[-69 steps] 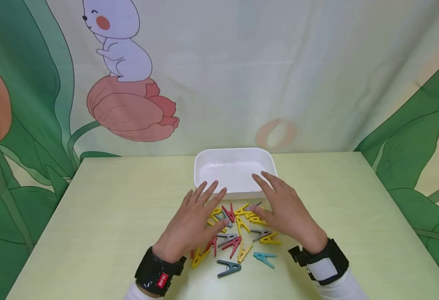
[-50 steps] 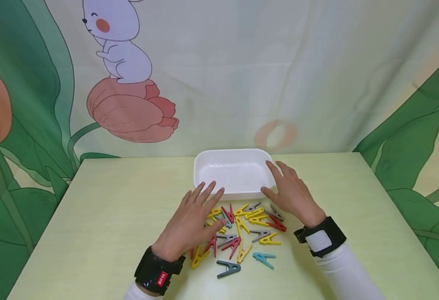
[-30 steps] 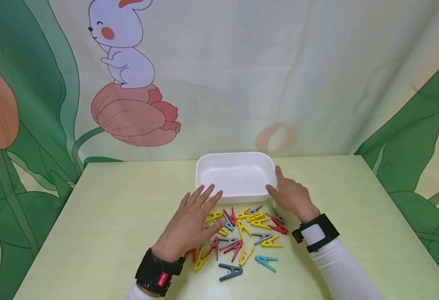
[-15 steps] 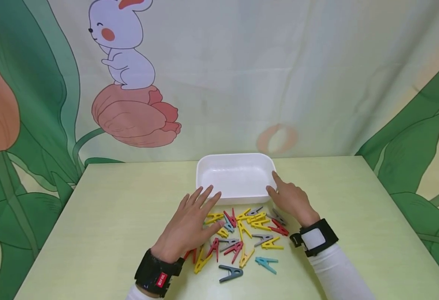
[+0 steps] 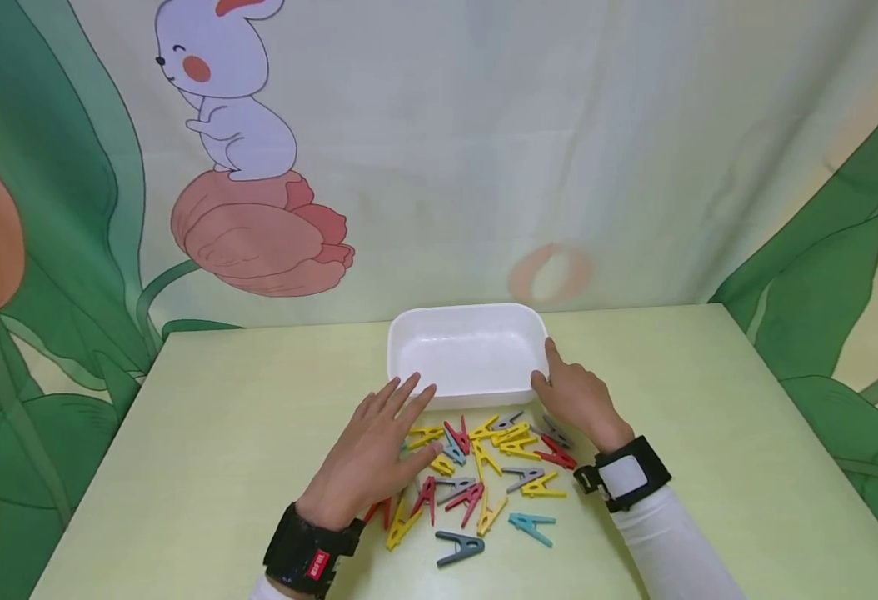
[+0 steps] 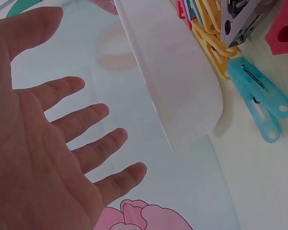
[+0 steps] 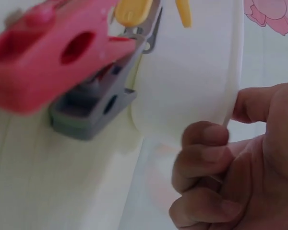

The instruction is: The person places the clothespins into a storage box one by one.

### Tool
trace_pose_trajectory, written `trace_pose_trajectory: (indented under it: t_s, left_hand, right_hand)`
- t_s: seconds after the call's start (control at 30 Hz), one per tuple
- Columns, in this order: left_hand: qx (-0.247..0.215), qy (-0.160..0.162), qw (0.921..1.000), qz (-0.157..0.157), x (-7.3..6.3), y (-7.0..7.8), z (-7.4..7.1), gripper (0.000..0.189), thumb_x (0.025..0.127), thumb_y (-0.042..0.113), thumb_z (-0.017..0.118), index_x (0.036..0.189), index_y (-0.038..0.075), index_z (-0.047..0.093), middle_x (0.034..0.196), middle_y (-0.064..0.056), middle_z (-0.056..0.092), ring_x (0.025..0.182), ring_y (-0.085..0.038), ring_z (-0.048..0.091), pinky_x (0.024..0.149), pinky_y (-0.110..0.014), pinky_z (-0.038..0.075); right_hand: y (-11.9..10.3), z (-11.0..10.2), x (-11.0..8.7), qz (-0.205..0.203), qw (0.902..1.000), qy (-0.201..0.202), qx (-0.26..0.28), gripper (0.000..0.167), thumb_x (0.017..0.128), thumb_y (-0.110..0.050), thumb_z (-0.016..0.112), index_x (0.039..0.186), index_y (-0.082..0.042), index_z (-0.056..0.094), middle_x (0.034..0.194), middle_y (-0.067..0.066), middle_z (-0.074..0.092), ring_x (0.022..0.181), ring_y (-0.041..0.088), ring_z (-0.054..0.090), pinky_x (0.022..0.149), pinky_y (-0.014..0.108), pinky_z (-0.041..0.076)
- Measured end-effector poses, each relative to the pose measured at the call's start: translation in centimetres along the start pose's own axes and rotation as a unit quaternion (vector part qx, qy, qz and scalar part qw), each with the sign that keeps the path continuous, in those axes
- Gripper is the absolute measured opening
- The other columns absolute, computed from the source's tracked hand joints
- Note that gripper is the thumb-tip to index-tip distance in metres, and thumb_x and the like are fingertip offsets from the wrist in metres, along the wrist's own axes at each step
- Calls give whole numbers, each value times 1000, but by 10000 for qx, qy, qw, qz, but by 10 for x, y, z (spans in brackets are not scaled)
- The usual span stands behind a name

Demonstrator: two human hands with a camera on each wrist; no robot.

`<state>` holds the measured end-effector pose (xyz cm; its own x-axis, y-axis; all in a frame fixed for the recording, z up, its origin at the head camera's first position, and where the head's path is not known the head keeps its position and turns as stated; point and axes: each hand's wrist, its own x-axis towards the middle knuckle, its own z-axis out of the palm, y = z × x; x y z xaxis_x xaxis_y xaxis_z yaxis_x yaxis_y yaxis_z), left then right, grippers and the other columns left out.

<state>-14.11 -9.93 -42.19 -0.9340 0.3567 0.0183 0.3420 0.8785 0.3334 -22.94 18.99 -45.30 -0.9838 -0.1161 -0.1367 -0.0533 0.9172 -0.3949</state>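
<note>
A white rectangular plastic tray (image 5: 471, 350) stands at the back of the table with nothing in it. My right hand (image 5: 580, 401) pinches its right rim; in the right wrist view the thumb (image 7: 254, 103) is at one side of the rim and curled fingers (image 7: 204, 160) at the other. My left hand (image 5: 367, 454) is held with fingers spread above the left part of a clothespin pile, fingertips near the tray's front left corner. Yellow clothespins (image 5: 520, 447), red clothespins (image 5: 556, 452), grey clothespins (image 5: 523, 477) and blue clothespins (image 5: 532, 527) lie scattered before the tray. The left hand hides some.
The pale table (image 5: 244, 417) ends at the back against a printed curtain (image 5: 424, 167) with a rabbit and tulips. A dark grey-blue clothespin (image 5: 460, 547) lies closest to the front edge. Black wrist straps (image 5: 624, 475) sit on both wrists.
My right hand has moved from above the clothespins to the tray's right rim and gripped it, uncovering red and grey clothespins. The left hand has stayed nearly in place.
</note>
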Motion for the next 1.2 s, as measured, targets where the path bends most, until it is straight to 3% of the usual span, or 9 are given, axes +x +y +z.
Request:
trace_pose_trajectory:
  t_s: [0.3, 0.5, 0.7, 0.8, 0.93, 1.2]
  left_hand:
    - [43, 278, 9996, -51, -9, -2, -13, 75, 90, 50, 65, 154, 24, 34, 161, -6, 31, 148, -33, 29, 117, -54, 27]
    - [-17, -86, 9996, -284, -20, -6, -9, 74, 91, 51, 64, 154, 26, 34, 158, -5, 37, 144, -29, 35, 115, -54, 30]
    - [143, -318, 9988, -337, -31, -14, -1, 71, 91, 47, 65, 152, 23, 38, 154, -5, 42, 142, -28, 39, 115, -53, 31]
    - [220, -369, 9984, -359, -35, -16, 3, 68, 92, 45, 65, 151, 22, 40, 152, -7, 45, 141, -28, 41, 114, -53, 31]
    - [355, -443, 9975, -414, -39, -17, 6, 65, 92, 43, 64, 150, 22, 43, 150, -7, 48, 139, -27, 43, 114, -52, 33]
    - [622, -453, 9966, -278, -47, -24, 13, 56, 87, 30, 73, 139, 19, 56, 138, -6, 57, 129, -27, 52, 104, -49, 44]
  right_hand:
    - [-5, 1, 4, 52, 9999, -108, -44, 77, 101, -49, 41, 157, -4, 15, 106, 19, 70, 74, 25, 60, 55, 32, 38]
    - [-2, 4, 2, 101, 9999, -118, -17, 78, 101, -49, 43, 157, -4, 14, 96, 18, 69, 73, 25, 60, 55, 33, 39]
    - [2, 1, 2, -96, 9997, 169, 151, 72, 101, -41, 46, 155, -1, 22, 122, 20, 65, 89, 26, 63, 68, 39, 49]
    - [4, -3, 3, -173, 9988, 288, 353, 66, 100, -32, 47, 154, 0, 26, 101, 16, 67, 72, 23, 59, 56, 33, 42]
    - [6, -5, 4, -241, 9977, 438, 453, 61, 99, -25, 47, 152, 0, 31, 74, 8, 58, 55, 19, 50, 48, 28, 34]
    - [8, -4, 4, -194, 9973, 552, 454, 56, 99, -22, 47, 151, -2, 35, 64, 3, 46, 53, 18, 47, 47, 28, 33]
